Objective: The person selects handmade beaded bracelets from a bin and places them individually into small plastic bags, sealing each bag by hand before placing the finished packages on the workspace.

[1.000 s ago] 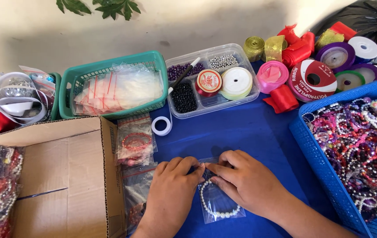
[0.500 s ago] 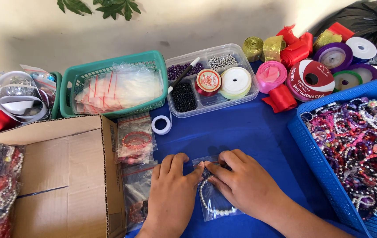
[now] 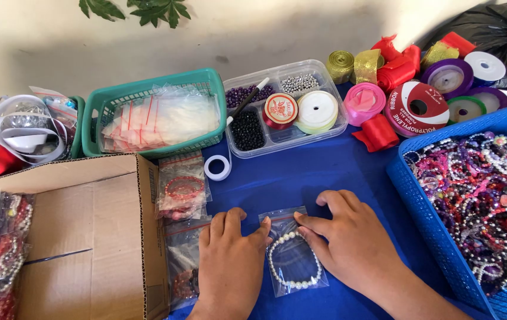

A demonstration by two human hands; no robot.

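Observation:
A small clear zip bag (image 3: 292, 261) with a white pearl bracelet inside lies flat on the blue tablecloth (image 3: 301, 178). My left hand (image 3: 229, 266) presses its thumb on the bag's top left corner. My right hand (image 3: 354, 243) pinches the top right edge of the bag at the red zip strip. Both hands rest palm down on the cloth, either side of the bag.
Left is an open cardboard box (image 3: 87, 237) with bagged bracelets beside it (image 3: 183, 189). A green basket of empty zip bags (image 3: 152, 115), a clear bead organiser (image 3: 283, 106) and ribbon spools (image 3: 419, 104) line the back. A blue basket of bracelets (image 3: 478, 201) stands right.
My hands have slid apart along the top of the bag, uncovering more of the bracelet; the bag stays in the same place.

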